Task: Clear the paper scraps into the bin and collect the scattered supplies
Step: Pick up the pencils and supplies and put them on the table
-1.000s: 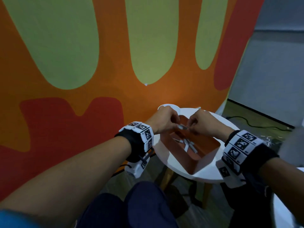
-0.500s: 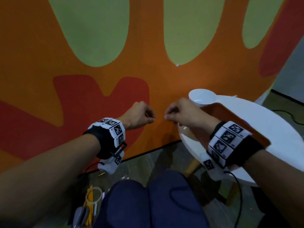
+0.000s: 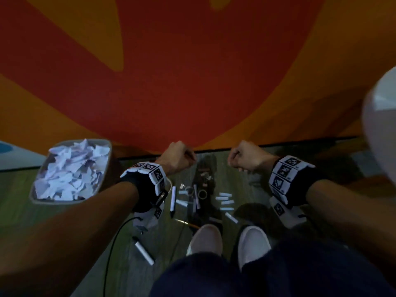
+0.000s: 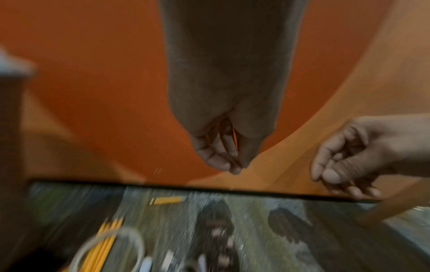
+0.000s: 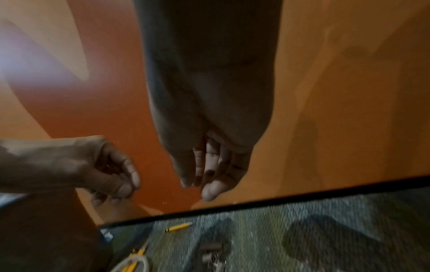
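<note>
**Both hands empty above the scattered supplies**

The left hand (image 3: 179,156) and the right hand (image 3: 246,157) hang side by side over the grey carpeted floor (image 3: 252,185), fingers loosely curled, holding nothing; below them lie white chalk-like sticks (image 3: 225,199), a black-tipped white marker (image 3: 172,198), a small dark tape ring (image 3: 202,194) and yellow pencils (image 4: 104,244); a lone yellow pencil (image 5: 178,227) rests near the orange wall; the grey bin (image 3: 108,161) full of crumpled white paper scraps (image 3: 70,170) stands to the left.
</note>
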Tool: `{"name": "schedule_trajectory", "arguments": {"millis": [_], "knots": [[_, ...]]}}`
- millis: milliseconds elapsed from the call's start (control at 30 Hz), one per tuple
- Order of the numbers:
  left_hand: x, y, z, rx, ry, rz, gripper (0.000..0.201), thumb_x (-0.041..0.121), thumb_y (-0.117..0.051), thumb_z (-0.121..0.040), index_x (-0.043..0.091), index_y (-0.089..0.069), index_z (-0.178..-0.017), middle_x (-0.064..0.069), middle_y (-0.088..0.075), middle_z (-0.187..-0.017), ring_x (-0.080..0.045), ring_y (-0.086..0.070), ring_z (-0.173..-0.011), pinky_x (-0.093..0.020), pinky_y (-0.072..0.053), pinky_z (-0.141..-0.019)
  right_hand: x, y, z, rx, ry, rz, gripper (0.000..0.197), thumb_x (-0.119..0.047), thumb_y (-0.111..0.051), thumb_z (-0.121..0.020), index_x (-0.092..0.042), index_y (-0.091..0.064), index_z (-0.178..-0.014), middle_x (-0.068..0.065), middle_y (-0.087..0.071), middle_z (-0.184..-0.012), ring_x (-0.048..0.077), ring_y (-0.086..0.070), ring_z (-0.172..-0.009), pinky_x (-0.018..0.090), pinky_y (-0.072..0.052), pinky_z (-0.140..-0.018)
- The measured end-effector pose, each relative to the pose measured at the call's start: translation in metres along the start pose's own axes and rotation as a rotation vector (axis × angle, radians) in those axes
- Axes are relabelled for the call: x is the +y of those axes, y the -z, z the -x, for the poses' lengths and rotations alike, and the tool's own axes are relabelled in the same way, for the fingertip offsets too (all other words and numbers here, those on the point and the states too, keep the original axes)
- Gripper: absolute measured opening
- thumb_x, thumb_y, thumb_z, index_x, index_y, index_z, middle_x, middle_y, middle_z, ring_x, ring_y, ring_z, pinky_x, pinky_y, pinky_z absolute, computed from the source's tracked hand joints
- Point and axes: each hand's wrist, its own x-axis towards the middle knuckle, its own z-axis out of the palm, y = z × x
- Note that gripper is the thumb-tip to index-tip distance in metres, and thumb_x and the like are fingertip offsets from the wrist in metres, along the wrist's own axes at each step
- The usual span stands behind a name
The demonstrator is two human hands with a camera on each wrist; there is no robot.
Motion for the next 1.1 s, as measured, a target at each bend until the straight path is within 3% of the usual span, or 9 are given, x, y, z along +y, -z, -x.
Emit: {"name": "schedule_trajectory", "arguments": {"millis": [100,200,367,500,600,700,767,967,1100], "knots": [[-0.043,-0.043,-0.017,0.016,0.063,0.145,0.018,0.001,-0.069,-0.083,0.015,-0.079,-0.079,0.003,-0.071,-0.076,-0.008,-0.066,-0.076,-0.019,-0.053,-0.075,0.022,-0.04,-0.04,-0.053,-0.003,0.046,0.01,-0.009,-0.062,-0.091,-0.012,-0.071,-0.087,-0.004,-0.065,-0.075,0.015,-0.064,-0.069,0.025,-0.055,-0.06],[-0.052,-0.084,-0.027,-0.083,0.062,0.117,0.016,0.004,-0.069,-0.084,0.016,-0.079,-0.083,0.003,-0.075,-0.085,-0.004,-0.065,-0.075,-0.013,-0.048,-0.075,0.052,-0.073,-0.066,-0.087,-0.022,0.024,0.011,-0.011,-0.064,-0.09,-0.009,-0.07,-0.1,0.005,-0.067,-0.092,0.022,-0.066,-0.086,0.033,-0.055,-0.082],[-0.042,-0.148,-0.045,-0.253,0.041,0.148,0.018,0.002,-0.066,-0.082,0.011,-0.08,-0.087,-0.007,-0.077,-0.087,-0.016,-0.072,-0.084,-0.018,-0.051,-0.077,0.088,-0.116,-0.083,-0.207,-0.07,0.061,0.01,-0.002,-0.069,-0.084,-0.01,-0.073,-0.081,0.005,-0.071,-0.089,0.02,-0.067,-0.088,0.017,-0.047,-0.067],[-0.044,-0.187,-0.054,-0.297,0.017,0.043,0.021,0.02,-0.074,-0.082,0.018,-0.073,-0.103,-0.011,-0.071,-0.105,-0.027,-0.067,-0.102,-0.03,-0.051,-0.089,0.118,-0.142,-0.097,-0.146,-0.131,0.154,0.011,-0.016,-0.07,-0.081,-0.024,-0.065,-0.075,0.006,-0.068,-0.097,0.023,-0.065,-0.093,0.031,-0.052,-0.08],[-0.05,-0.207,-0.06,-0.314,-0.052,-0.159,0.033,0.027,-0.069,-0.088,0.014,-0.066,-0.118,-0.016,-0.06,-0.121,-0.034,-0.055,-0.117,-0.046,-0.046,-0.098,0.128,-0.155,-0.1,-0.157,-0.069,0.251,0.021,-0.014,-0.065,-0.08,-0.02,-0.072,-0.099,0.008,-0.069,-0.111,0.028,-0.062,-0.108,0.035,-0.05,-0.092],[-0.053,-0.22,-0.065,-0.294,-0.155,-0.336,0.029,0.022,-0.06,-0.091,0.014,-0.064,-0.119,-0.011,-0.058,-0.124,-0.031,-0.046,-0.124,-0.045,-0.043,-0.101,0.137,-0.171,-0.101,-0.13,-0.103,0.317,0.034,-0.012,-0.061,-0.088,-0.009,-0.063,-0.122,0.015,-0.056,-0.126,0.033,-0.05,-0.121,0.034,-0.04,-0.099],[-0.056,-0.224,-0.066,-0.283,-0.186,-0.374,0.027,0.023,-0.058,-0.091,0.017,-0.064,-0.116,-0.006,-0.057,-0.125,-0.029,-0.042,-0.126,-0.044,-0.041,-0.102,0.14,-0.179,-0.102,-0.1,-0.099,0.312,0.033,-0.007,-0.057,-0.088,-0.008,-0.063,-0.121,0.015,-0.055,-0.128,0.035,-0.051,-0.121,0.036,-0.042,-0.1],[-0.06,-0.224,-0.068,-0.281,-0.205,-0.355,0.021,0.03,-0.057,-0.09,0.021,-0.067,-0.107,-0.003,-0.059,-0.12,-0.027,-0.045,-0.125,-0.041,-0.043,-0.097,0.135,-0.18,-0.098,-0.033,-0.06,0.269,0.023,-0.005,-0.055,-0.089,-0.006,-0.067,-0.109,0.016,-0.059,-0.118,0.035,-0.057,-0.113,0.04,-0.046,-0.095],[-0.051,-0.191,-0.06,-0.229,-0.108,-0.159,0.015,0.026,-0.067,-0.087,0.022,-0.071,-0.101,-0.01,-0.068,-0.106,-0.03,-0.062,-0.104,-0.036,-0.05,-0.086,0.128,-0.148,-0.084,-0.03,-0.137,0.151,0.015,-0.013,-0.061,-0.087,-0.01,-0.064,-0.101,0.017,-0.06,-0.111,0.034,-0.058,-0.104,0.038,-0.048,-0.087]]}}
